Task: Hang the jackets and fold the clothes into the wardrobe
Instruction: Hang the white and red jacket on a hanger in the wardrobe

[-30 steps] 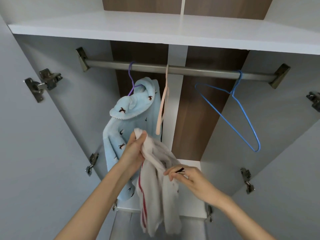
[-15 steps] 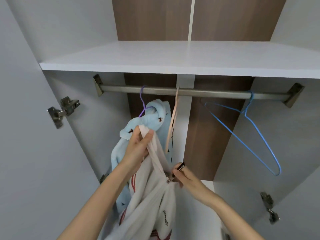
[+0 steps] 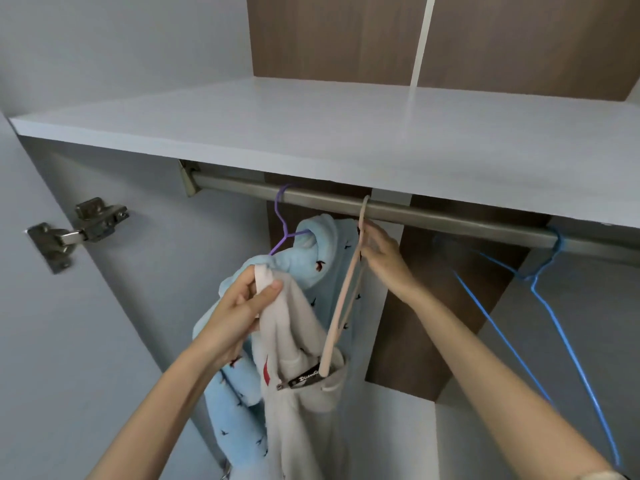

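My left hand [image 3: 242, 310] pinches the top edge of a white jacket [image 3: 298, 403] with a red stripe, held up in front of the wardrobe. My right hand [image 3: 381, 254] grips the neck of a pink hanger [image 3: 343, 306] that hooks over the metal rail [image 3: 415, 216]; the hanger's lower end sits inside the white jacket's collar. Behind them a light blue jacket [image 3: 311, 258] with small dark bird prints hangs from a purple hanger [image 3: 282, 220] on the same rail.
An empty blue wire hanger [image 3: 540, 306] hangs on the rail at the right. A white shelf [image 3: 311, 133] runs just above the rail. A door hinge [image 3: 79, 226] is on the left wall. The back panel is brown wood.
My right hand let go of the white jacket's collar and rose to the pink hanger's neck. My left hand lifted the jacket higher. The view tilted upward.
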The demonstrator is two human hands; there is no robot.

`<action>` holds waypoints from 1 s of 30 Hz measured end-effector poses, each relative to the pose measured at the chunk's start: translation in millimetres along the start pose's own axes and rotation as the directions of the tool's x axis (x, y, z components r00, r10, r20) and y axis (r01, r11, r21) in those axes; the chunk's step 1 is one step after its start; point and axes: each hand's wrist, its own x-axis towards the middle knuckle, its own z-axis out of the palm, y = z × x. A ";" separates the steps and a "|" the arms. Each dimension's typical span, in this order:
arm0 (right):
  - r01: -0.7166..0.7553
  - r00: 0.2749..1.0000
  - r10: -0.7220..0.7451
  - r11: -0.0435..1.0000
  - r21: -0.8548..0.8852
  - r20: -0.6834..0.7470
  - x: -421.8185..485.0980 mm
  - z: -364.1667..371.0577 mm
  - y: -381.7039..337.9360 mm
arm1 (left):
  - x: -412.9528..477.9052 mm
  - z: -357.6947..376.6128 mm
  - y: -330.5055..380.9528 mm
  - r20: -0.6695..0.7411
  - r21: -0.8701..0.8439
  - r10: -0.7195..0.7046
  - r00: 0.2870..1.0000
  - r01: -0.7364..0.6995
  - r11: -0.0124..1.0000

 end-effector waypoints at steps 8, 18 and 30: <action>0.162 0.961 -0.135 0.982 -0.093 0.243 20.4 -17.0 -6.9 | -0.3 3.3 0.7 -0.075 0.027 -0.002 0.997 0.004 1.000; 0.262 0.964 -0.264 0.962 0.076 0.014 5.9 -19.0 -27.7 | -16.6 -1.2 3.4 -0.085 0.084 0.013 0.996 -0.006 0.996; 0.254 0.965 -0.256 0.966 -0.041 -0.051 -13.9 6.8 -75.4 | -59.7 -39.2 23.2 -0.070 0.041 0.009 0.998 -0.006 0.999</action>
